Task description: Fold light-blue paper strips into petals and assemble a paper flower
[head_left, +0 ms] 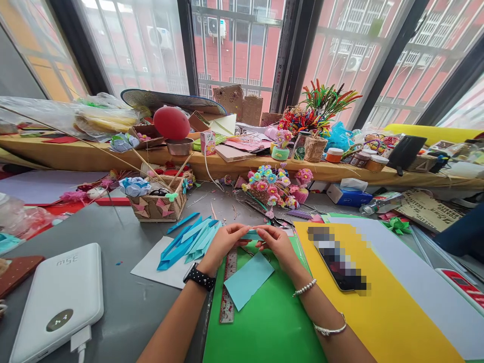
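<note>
Teal paper strip (252, 235) sits at the centre of the frame, just above the green sheet (264, 322) on the tabletop. The left hand (223, 244) and right hand (278, 244) each pinch one end in a narrow grip. A teal paper sheet (248, 279) and a ruler (229, 287) lie just below, with folded blue pieces (191, 242) to the left.

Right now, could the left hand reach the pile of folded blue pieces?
Probably yes: the folded blue pieces lie just beside the left hand on the white sheet, with nothing between. But both it and the right hand pinch a paper strip.
</note>
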`<state>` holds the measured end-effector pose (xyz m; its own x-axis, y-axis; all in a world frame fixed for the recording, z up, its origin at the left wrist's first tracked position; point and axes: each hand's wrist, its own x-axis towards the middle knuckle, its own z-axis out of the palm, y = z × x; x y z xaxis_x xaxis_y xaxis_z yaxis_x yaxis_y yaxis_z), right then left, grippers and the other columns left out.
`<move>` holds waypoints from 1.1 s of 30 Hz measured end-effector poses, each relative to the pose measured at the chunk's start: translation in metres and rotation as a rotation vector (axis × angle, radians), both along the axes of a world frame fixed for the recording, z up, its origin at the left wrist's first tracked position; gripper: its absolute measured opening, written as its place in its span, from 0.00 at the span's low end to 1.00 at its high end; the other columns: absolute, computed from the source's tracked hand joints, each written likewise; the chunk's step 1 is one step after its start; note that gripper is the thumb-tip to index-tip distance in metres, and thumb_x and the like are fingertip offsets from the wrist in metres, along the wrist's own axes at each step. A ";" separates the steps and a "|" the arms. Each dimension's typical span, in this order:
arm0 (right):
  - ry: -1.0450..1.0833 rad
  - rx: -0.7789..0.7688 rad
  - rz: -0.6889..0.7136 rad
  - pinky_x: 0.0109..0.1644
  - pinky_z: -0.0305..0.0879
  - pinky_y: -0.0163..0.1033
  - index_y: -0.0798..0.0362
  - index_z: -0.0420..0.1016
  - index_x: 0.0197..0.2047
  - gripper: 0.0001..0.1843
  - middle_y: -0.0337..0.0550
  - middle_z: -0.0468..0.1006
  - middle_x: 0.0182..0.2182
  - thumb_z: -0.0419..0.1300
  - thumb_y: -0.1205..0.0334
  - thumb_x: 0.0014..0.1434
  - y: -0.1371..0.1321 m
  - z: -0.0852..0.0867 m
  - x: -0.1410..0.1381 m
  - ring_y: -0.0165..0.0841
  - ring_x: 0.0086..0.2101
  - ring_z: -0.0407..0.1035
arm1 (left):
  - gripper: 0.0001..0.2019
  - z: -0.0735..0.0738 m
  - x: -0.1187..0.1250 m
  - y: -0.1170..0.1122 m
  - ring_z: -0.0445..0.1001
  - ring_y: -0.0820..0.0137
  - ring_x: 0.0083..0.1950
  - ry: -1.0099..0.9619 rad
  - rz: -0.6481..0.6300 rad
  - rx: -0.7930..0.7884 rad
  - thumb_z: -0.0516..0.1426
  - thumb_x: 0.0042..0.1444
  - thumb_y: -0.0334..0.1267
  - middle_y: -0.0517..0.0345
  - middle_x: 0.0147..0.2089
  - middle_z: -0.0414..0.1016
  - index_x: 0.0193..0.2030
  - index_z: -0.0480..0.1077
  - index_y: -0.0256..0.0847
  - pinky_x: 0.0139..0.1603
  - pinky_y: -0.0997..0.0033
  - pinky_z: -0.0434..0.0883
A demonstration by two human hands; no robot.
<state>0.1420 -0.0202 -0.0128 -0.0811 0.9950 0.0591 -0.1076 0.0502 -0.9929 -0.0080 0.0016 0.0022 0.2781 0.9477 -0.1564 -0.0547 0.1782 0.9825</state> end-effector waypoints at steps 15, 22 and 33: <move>0.078 -0.062 -0.109 0.23 0.65 0.33 0.54 0.75 0.30 0.14 0.38 0.75 0.24 0.63 0.54 0.41 0.002 -0.004 0.002 0.29 0.19 0.69 | 0.13 0.003 -0.005 0.002 0.71 0.70 0.32 0.016 -0.004 0.092 0.62 0.34 0.39 0.57 0.31 0.75 0.30 0.74 0.36 0.36 0.71 0.70; 0.135 -0.097 -0.088 0.25 0.66 0.32 0.55 0.76 0.33 0.17 0.40 0.76 0.27 0.60 0.51 0.44 0.001 -0.001 0.003 0.27 0.21 0.69 | 0.12 0.007 -0.005 0.000 0.72 0.69 0.34 0.042 0.005 0.077 0.59 0.37 0.36 0.56 0.33 0.77 0.32 0.75 0.37 0.39 0.71 0.69; 0.107 -0.108 -0.104 0.28 0.66 0.33 0.55 0.77 0.31 0.15 0.41 0.77 0.27 0.64 0.55 0.39 0.000 0.000 0.003 0.28 0.24 0.69 | 0.12 0.009 -0.005 -0.002 0.72 0.68 0.34 0.099 -0.021 0.112 0.59 0.37 0.35 0.55 0.34 0.77 0.32 0.75 0.36 0.38 0.71 0.68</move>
